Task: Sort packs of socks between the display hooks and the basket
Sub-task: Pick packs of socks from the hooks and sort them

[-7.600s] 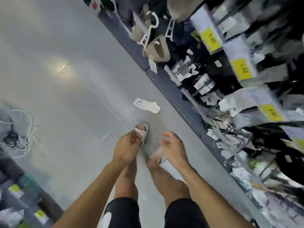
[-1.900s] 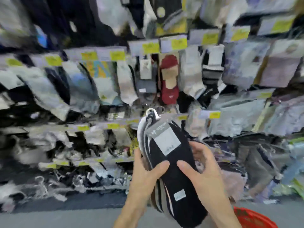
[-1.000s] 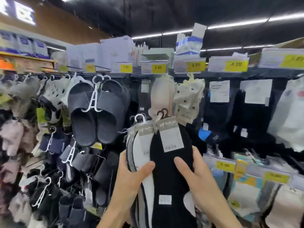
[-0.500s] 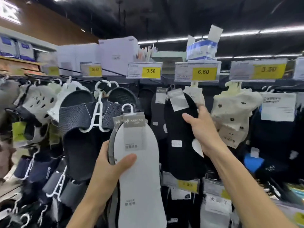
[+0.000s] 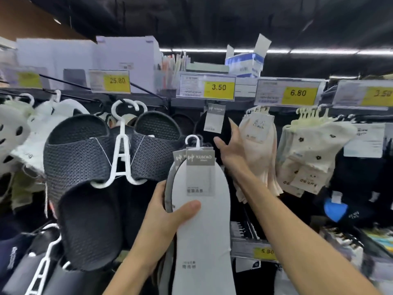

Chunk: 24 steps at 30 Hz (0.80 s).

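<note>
As the right hand (image 5: 230,152) goes up under the 3.50 price tag (image 5: 219,87), the black pack (image 5: 207,137) it was carrying across half a second ago has arrived at the top row. Its grey header card sits tucked right up below the tag, just left of the cream socks (image 5: 259,150). That hand has loosened: index finger stretched up the pack's right edge, thumb lying on the black front, fingers close to straight. Whether it keeps a light pinch on the pack or merely steadies it cannot be told from here. The display hook is hidden behind card and tag, so it is not certain the hanger has caught. A second ago both hands shared one fanned bundle; now the bundle is split, and the left hand (image 5: 163,218) has the rest to itself. Its thumb is clamped across the front of the white pack (image 5: 204,231) with the fingers curled behind, and at least one more header card and a grey edge show at the back of the stack. It holds them upright and low, in front of the dark slippers (image 5: 89,158). As a sorting step, black looks to have found its home. The white pack is likely next, to be matched to a hook or sent to the basket, which is out of view.
</note>
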Each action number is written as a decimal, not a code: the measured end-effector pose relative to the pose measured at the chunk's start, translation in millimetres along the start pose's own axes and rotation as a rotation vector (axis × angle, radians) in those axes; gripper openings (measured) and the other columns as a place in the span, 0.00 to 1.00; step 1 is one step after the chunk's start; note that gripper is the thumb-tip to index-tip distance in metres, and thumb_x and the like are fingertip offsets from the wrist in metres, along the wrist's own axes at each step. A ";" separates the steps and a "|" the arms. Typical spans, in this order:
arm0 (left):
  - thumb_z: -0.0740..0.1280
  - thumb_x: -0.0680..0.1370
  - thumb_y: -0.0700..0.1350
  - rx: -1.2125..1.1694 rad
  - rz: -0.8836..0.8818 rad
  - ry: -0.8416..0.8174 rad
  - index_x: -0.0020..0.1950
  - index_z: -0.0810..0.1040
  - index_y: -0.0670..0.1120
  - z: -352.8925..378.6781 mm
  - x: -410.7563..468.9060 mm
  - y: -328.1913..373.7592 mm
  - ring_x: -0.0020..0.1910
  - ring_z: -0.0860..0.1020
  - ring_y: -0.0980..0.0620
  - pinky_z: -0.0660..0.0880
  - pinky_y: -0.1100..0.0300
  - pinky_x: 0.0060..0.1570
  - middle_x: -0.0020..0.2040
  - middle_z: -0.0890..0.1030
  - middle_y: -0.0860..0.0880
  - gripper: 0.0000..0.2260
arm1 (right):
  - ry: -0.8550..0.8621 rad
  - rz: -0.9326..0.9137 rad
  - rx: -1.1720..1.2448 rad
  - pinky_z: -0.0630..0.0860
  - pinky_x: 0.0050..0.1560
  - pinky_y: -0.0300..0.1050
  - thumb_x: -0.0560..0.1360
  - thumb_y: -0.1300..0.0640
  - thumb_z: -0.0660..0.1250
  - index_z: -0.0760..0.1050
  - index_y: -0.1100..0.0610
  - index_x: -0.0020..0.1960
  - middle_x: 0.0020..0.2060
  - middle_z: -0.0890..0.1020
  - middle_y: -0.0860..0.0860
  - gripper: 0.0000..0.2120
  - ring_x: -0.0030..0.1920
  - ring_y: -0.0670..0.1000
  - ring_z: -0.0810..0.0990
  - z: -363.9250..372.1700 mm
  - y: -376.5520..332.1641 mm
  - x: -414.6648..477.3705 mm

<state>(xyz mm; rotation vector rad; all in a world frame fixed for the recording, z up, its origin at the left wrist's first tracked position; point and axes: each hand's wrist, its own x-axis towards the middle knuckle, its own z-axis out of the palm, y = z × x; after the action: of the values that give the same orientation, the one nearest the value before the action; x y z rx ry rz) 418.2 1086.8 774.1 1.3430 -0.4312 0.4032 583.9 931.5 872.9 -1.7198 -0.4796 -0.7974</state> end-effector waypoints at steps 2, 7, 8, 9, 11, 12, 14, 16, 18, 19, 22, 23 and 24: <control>0.79 0.62 0.52 -0.005 0.011 -0.020 0.65 0.74 0.50 0.3 2.5 -1.2 0.54 0.84 0.43 0.82 0.49 0.48 0.58 0.84 0.45 0.33 | -0.039 -0.033 -0.006 0.58 0.57 0.16 0.78 0.67 0.64 0.59 0.54 0.78 0.69 0.69 0.44 0.32 0.65 0.40 0.66 2.5 1.9 -2.1; 0.80 0.62 0.52 -0.037 0.025 -0.034 0.62 0.76 0.56 0.0 2.0 -4.9 0.54 0.85 0.46 0.82 0.54 0.46 0.57 0.85 0.47 0.30 | -0.148 -0.039 -0.039 0.65 0.66 0.26 0.78 0.64 0.64 0.57 0.48 0.79 0.71 0.66 0.42 0.33 0.66 0.33 0.65 3.2 2.6 -4.2; 0.80 0.61 0.52 -0.043 0.025 -0.036 0.61 0.77 0.58 -0.6 2.4 -4.5 0.53 0.85 0.47 0.82 0.55 0.45 0.57 0.85 0.47 0.29 | -0.156 -0.006 -0.020 0.66 0.71 0.35 0.78 0.64 0.63 0.57 0.49 0.79 0.73 0.67 0.44 0.33 0.70 0.39 0.67 3.6 2.0 -1.2; 0.80 0.61 0.52 -0.047 0.025 -0.038 0.59 0.78 0.59 -1.2 2.8 -4.1 0.52 0.85 0.47 0.82 0.57 0.44 0.56 0.85 0.47 0.28 | -0.157 0.019 -0.022 0.65 0.74 0.44 0.78 0.64 0.63 0.57 0.50 0.79 0.75 0.67 0.47 0.33 0.73 0.46 0.67 3.7 2.5 2.6; 0.80 0.60 0.52 -0.054 0.023 -0.038 0.56 0.79 0.59 -2.3 3.9 -4.5 0.50 0.86 0.48 0.81 0.59 0.42 0.54 0.86 0.48 0.26 | -0.162 0.045 -0.086 0.63 0.75 0.49 0.78 0.64 0.65 0.56 0.50 0.80 0.75 0.68 0.49 0.34 0.74 0.51 0.67 3.3 3.1 9.4; 0.80 0.59 0.52 -0.057 0.022 -0.036 0.55 0.79 0.58 -2.5 4.2 -5.1 0.49 0.86 0.48 0.81 0.59 0.41 0.53 0.86 0.48 0.26 | -0.171 0.060 -0.097 0.64 0.75 0.49 0.78 0.64 0.65 0.56 0.50 0.80 0.74 0.70 0.50 0.34 0.73 0.51 0.68 3.3 2.9 11.8; 0.81 0.60 0.52 -0.059 0.027 -0.036 0.56 0.78 0.56 -2.4 4.5 -5.9 0.49 0.86 0.48 0.81 0.60 0.41 0.53 0.86 0.48 0.26 | -0.194 0.093 -0.090 0.66 0.74 0.53 0.78 0.65 0.66 0.55 0.50 0.80 0.72 0.72 0.52 0.35 0.71 0.53 0.71 3.4 2.2 14.4; 0.81 0.60 0.52 -0.057 0.034 -0.037 0.57 0.78 0.56 -2.2 4.4 -6.0 0.50 0.86 0.49 0.81 0.60 0.41 0.53 0.86 0.48 0.27 | -0.220 0.113 -0.124 0.68 0.73 0.55 0.78 0.63 0.67 0.54 0.48 0.80 0.72 0.73 0.53 0.37 0.70 0.55 0.72 2.4 0.9 13.3; 0.81 0.60 0.53 -0.060 0.041 -0.043 0.56 0.78 0.57 -1.8 4.1 -5.2 0.50 0.86 0.49 0.81 0.60 0.41 0.53 0.86 0.49 0.26 | -0.245 0.123 -0.197 0.67 0.73 0.55 0.78 0.62 0.67 0.50 0.45 0.80 0.73 0.71 0.55 0.39 0.72 0.56 0.70 0.3 -0.8 9.5; 0.81 0.60 0.52 -0.063 0.046 -0.040 0.56 0.79 0.57 -1.2 4.2 -4.9 0.49 0.86 0.50 0.81 0.61 0.41 0.53 0.86 0.49 0.26 | -0.259 0.135 -0.221 0.67 0.73 0.54 0.79 0.61 0.66 0.48 0.43 0.81 0.74 0.69 0.55 0.40 0.72 0.57 0.69 -0.8 -2.5 6.3; 0.81 0.60 0.52 -0.067 0.057 -0.025 0.56 0.78 0.55 0.1 3.6 -5.1 0.48 0.86 0.51 0.81 0.63 0.39 0.52 0.86 0.49 0.27 | -0.299 0.225 -0.281 0.64 0.74 0.51 0.81 0.58 0.62 0.41 0.44 0.81 0.79 0.61 0.54 0.38 0.75 0.57 0.65 -7.4 -12.9 -7.7; 0.81 0.60 0.52 -0.068 0.059 -0.025 0.57 0.78 0.55 0.5 3.3 -4.9 0.48 0.86 0.51 0.81 0.63 0.39 0.52 0.86 0.50 0.27 | -0.301 0.246 -0.265 0.62 0.75 0.52 0.82 0.55 0.61 0.41 0.46 0.81 0.79 0.60 0.53 0.37 0.76 0.56 0.64 -11.2 -18.4 -16.1; 0.81 0.60 0.52 -0.067 0.062 -0.024 0.57 0.78 0.55 0.8 2.9 -4.8 0.48 0.86 0.51 0.81 0.63 0.40 0.52 0.86 0.50 0.27 | -0.282 0.245 -0.203 0.61 0.76 0.52 0.82 0.53 0.60 0.44 0.48 0.81 0.79 0.61 0.51 0.34 0.76 0.53 0.63 -16.8 -24.8 -26.7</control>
<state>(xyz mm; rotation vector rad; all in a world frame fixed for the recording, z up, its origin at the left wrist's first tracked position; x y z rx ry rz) 423.1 1085.3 771.7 1.2725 -0.5035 0.4203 544.4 924.9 872.9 -2.0472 -0.3757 -0.4405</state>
